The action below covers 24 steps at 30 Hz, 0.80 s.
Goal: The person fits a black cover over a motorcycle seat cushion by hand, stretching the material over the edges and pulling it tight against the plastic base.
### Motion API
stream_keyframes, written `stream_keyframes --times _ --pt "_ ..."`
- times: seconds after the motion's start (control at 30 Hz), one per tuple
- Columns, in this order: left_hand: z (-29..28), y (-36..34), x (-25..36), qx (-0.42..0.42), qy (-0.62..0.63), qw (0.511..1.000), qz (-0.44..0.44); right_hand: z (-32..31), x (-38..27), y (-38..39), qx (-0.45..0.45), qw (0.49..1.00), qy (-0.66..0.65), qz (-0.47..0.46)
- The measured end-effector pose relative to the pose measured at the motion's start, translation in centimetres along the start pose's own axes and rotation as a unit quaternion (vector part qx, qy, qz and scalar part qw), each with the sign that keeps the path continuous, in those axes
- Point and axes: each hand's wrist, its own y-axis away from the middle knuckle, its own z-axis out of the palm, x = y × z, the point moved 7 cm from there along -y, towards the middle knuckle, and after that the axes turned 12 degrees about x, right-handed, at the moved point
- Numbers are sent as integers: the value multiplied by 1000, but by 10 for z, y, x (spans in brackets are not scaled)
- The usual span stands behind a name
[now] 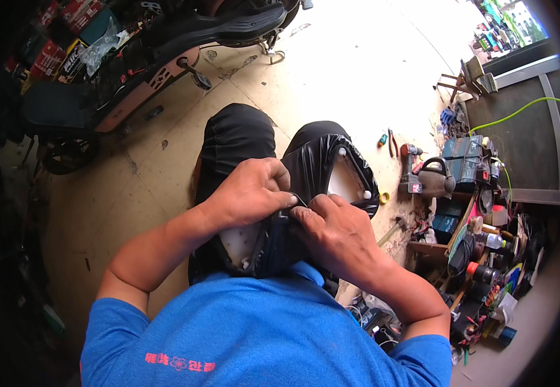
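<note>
Across my lap lies what looks like an upturned seat with a shiny black vinyl cover [309,164]. Its pale base [343,180], with white knobs near the edge, shows through an opening in the cover at the far right. Another pale patch [240,244] shows below my left wrist. My left hand [249,190] pinches the cover's black edge between thumb and fingers near the middle of the seat. Close beside it, my right hand [336,229] has its fingers closed on the same edge. The fingertips partly hide the gripped material.
A pink and black scooter [164,80] stands at the upper left. Pliers [392,143], a cordless drill [411,166], a dark kettle [436,179] and a hammer [392,231] are on my right. A cluttered shelf [431,247] holds tools and bottles beyond my right arm.
</note>
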Motion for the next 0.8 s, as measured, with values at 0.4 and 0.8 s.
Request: stream_keyframes --times 0.4,0.8 --pt "25 95 26 216 -277 858 375 7 8 -8 -42 995 -68 67" --pt "4 63 8 113 -137 953 245 -7 -3 6 89 991 -54 -82"
